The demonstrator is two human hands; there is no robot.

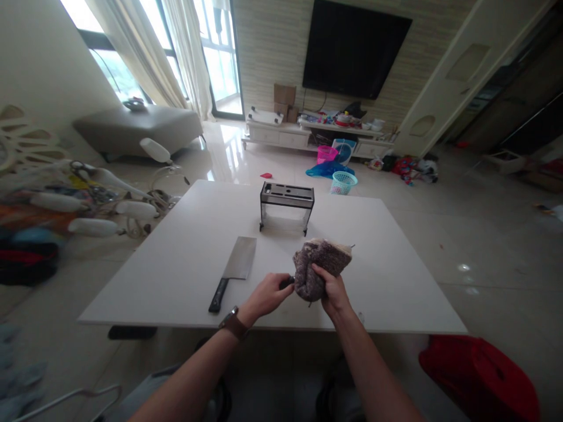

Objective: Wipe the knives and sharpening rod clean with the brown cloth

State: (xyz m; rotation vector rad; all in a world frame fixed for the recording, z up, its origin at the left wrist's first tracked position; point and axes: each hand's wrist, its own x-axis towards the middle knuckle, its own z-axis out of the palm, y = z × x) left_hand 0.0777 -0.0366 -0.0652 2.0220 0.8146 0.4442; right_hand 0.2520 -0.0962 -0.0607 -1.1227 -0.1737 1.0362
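My left hand (269, 295) is closed round a black knife handle (287, 282); the blade is hidden inside a fuzzy grey-brown cloth (323, 264). A thin dark point sticks out at the cloth's far right side. My right hand (335, 292) grips the folded cloth from the right, thumb on top. Left of my hands a cleaver (240, 258) with a black handle lies flat on the white table (176, 264). Beyond the cloth stands a knife block (287, 194) with a dark slotted top and a see-through body, and no knives show in it.
A small clear object (361, 317) lies near the table's front edge, right of my right arm. Past the far edge, a light-blue basket (343, 183) and a pink basket (326, 154) stand on the floor. A red stool (479, 375) is at the lower right.
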